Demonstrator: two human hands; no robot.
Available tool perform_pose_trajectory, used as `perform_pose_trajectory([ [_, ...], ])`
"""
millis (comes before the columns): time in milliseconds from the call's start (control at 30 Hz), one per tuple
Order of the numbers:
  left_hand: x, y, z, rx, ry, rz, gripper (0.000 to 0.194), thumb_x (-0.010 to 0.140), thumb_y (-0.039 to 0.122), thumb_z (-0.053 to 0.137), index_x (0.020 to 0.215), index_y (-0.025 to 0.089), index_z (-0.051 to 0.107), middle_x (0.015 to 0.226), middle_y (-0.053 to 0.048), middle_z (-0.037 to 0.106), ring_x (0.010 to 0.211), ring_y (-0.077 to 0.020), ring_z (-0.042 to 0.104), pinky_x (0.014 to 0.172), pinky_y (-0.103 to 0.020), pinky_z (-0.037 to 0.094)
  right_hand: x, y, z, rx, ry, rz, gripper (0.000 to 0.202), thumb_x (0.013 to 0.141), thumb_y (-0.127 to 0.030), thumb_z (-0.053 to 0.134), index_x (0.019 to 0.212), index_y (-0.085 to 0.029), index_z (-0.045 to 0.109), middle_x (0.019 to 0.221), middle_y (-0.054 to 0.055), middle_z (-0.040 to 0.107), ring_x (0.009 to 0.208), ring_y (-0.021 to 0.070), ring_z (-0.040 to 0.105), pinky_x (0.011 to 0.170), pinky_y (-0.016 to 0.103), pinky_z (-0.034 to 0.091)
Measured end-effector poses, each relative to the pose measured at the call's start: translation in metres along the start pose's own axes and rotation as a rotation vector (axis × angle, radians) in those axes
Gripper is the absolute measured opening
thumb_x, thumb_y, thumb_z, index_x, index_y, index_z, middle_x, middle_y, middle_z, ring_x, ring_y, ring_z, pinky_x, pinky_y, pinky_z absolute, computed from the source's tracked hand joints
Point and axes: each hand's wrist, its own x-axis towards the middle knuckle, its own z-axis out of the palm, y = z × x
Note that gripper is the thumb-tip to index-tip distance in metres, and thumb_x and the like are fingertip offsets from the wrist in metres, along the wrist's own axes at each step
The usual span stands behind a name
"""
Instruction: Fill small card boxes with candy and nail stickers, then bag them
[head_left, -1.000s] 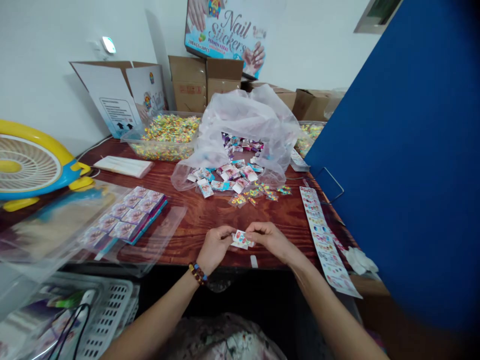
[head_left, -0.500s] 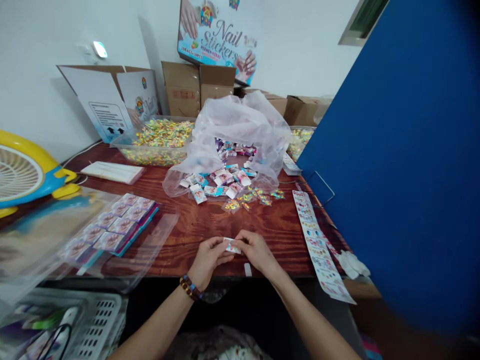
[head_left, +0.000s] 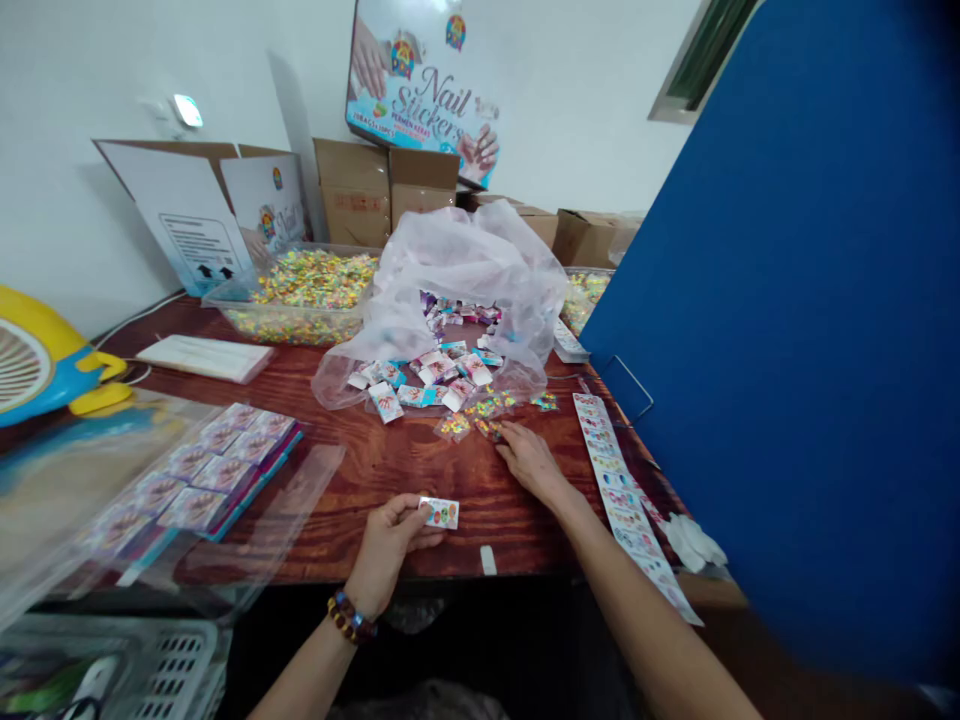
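Note:
Between thumb and fingers, my left hand (head_left: 391,545) pinches a small white nail sticker sheet (head_left: 442,513) with coloured pictures on it, just above the table's front. Further forward, my right hand (head_left: 531,465) reaches out with its fingers extended, fingertips at the edge of a small clear candy packet (head_left: 487,429). Other candy packets (head_left: 454,426) with bright bits lie beside it. Behind them, several small printed boxes (head_left: 437,367) spill from a translucent plastic bag (head_left: 469,250). A small white slip (head_left: 488,560) rests near the front edge.
A long strip of sticker sheets (head_left: 619,490) lies at right, beside a blue panel (head_left: 757,330). At left are stacked printed boxes (head_left: 225,470) on plastic film, a fan (head_left: 60,360) and a tub of candy packets (head_left: 289,325). Cartons (head_left: 352,200) stand behind.
My right hand has let go of the sticker sheet and moved forward to the candy packets. My left hand keeps the sheet and has shifted left. The view has shifted slightly.

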Motion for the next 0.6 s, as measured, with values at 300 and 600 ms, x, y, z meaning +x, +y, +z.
perform_pose_trajectory([
  [300,0.003,-0.001,-0.001,0.051,-0.016,-0.005,0.046,0.056,0.044,0.084,0.083,0.012,0.065,0.079,-0.006,0.075,0.072,-0.0195,0.072,0.066,-0.029,0.061,-0.022,-0.014,-0.007,-0.027,-0.017,0.041,0.018,0.089,-0.027,0.053,0.089,-0.02,0.069,0.095,0.007,0.069,0.091,0.0213,0.061,0.082,0.032,0.043],
  [600,0.005,-0.002,-0.001,0.072,-0.034,0.005,0.045,0.057,0.044,0.084,0.083,0.012,0.065,0.08,-0.006,0.074,0.071,-0.019,0.072,0.065,-0.027,0.06,-0.025,-0.04,0.009,-0.088,-0.05,0.11,0.01,0.077,-0.026,0.07,0.071,-0.019,0.065,0.09,0.006,0.062,0.096,0.0249,0.051,0.083,0.038,0.031],
])
